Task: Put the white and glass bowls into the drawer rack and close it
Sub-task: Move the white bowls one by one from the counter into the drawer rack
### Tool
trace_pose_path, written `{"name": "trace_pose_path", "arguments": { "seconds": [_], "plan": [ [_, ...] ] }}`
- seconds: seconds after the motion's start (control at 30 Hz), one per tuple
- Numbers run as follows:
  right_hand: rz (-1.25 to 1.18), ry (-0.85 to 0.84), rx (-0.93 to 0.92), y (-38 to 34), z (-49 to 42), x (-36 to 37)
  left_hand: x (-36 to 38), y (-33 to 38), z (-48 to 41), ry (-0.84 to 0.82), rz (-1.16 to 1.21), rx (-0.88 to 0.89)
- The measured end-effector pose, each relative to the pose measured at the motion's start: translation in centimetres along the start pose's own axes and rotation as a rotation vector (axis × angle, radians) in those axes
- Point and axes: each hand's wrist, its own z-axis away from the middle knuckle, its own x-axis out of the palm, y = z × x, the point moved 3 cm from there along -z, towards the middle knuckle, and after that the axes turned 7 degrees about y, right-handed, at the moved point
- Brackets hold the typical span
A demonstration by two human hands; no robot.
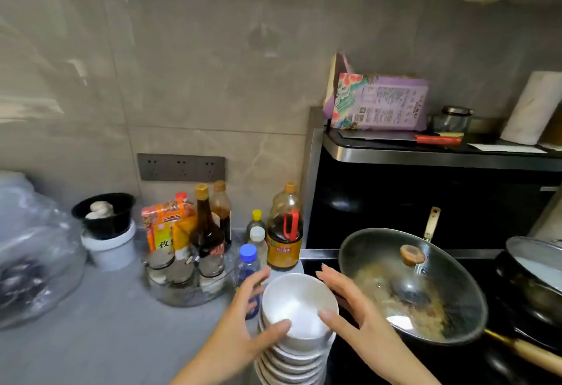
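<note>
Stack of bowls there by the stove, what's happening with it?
A person is taking hold of a stack of white bowls between the grey countertop and a lidded wok. The left hand curls round the top bowl, thumb on its near rim. The right hand is at the other side, thumb touching the rim, fingers spread. The stack's base is out of frame, so whether it is lifted cannot be told. No drawer rack is in view.

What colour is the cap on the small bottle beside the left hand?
Blue; the cap shows best in the head view.
</note>
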Motion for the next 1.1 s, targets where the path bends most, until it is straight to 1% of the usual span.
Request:
{"name": "trace_pose_path", "arguments": {
  "seconds": [0.1,0.17,0.23,0.37,0.53,0.63,0.7,0.77,0.9,1.0,1.1],
  "plan": [
    [0.013,-0.086,-0.057,1.3,-0.1,0.4,0.7,-1.0,0.0,-0.063,0.021,0.058],
    [0.023,-0.103,-0.089,2.0,0.0,0.5,0.9,-1.4,0.1,-0.069,0.028,0.121],
    [0.035,-0.1,-0.161,2.7,0.0,0.6,1.0,-1.2,0.2,-0.045,0.042,0.194],
    [0.04,-0.063,-0.284,3.6,-0.1,0.9,1.2,-0.8,0.2,-0.007,0.056,0.311],
    [0.046,0.031,-0.386,4.5,-0.5,1.0,1.0,-1.3,0.2,0.006,0.054,0.384],
    [0.025,0.023,-0.458,4.0,-0.8,1.3,1.0,-1.1,0.1,0.008,0.082,0.45],
    [0.009,0.035,-0.477,3.2,-0.7,1.6,0.9,-0.4,0.1,0.028,0.119,0.496],
    [-0.017,0.091,-0.509,1.5,0.0,1.6,0.9,1.1,0.7,0.049,0.161,0.546],
    [-0.038,0.175,-0.588,-2.5,3.7,0.6,1.7,4.6,4.0,0.092,0.237,0.663],
    [-0.035,0.206,-0.602,-3.6,8.0,-0.6,3.5,5.8,7.5,0.064,0.291,0.668],
    [0.035,0.243,-0.578,-2.9,12.6,-1.9,6.5,5.5,10.7,-0.012,0.352,0.583]
  ]
}}
